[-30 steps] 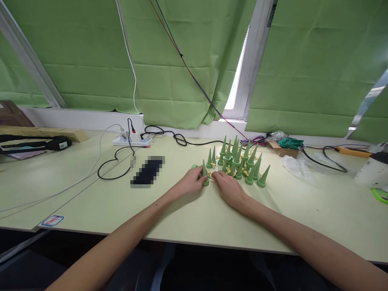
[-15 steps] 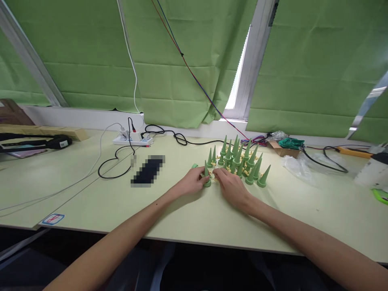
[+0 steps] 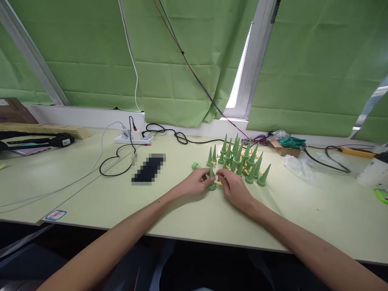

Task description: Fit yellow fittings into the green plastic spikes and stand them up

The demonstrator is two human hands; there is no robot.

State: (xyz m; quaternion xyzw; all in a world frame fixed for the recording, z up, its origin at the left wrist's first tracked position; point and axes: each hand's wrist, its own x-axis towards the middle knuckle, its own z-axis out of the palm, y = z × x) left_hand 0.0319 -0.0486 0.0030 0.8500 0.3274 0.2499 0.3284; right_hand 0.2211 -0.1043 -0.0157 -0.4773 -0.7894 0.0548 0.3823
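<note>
My left hand (image 3: 198,181) is closed around a green cone with a round base (image 3: 211,173), which stands upright on the table. Close to its right side, my right hand (image 3: 233,186) has its fingers pinched by a small yellow piece (image 3: 218,183) beside the cone's base. Most of that yellow piece is hidden by my fingers. Behind my right hand stand several more green cones (image 3: 236,149), with small yellow pieces among them. One green cone (image 3: 196,165) lies on its side behind my left hand, partly covered by it.
On the left of the table (image 3: 169,214) lies a blurred dark flat object (image 3: 148,168). A power strip (image 3: 135,138) with black and white cables stands at the back. Right of the cones are a small cardboard box (image 3: 285,148), clear plastic bags (image 3: 300,166) and a white container (image 3: 371,169).
My left hand has moved slightly right and nearer with the upright cone. My right hand has shifted a little right, and more of the lying cone shows.
</note>
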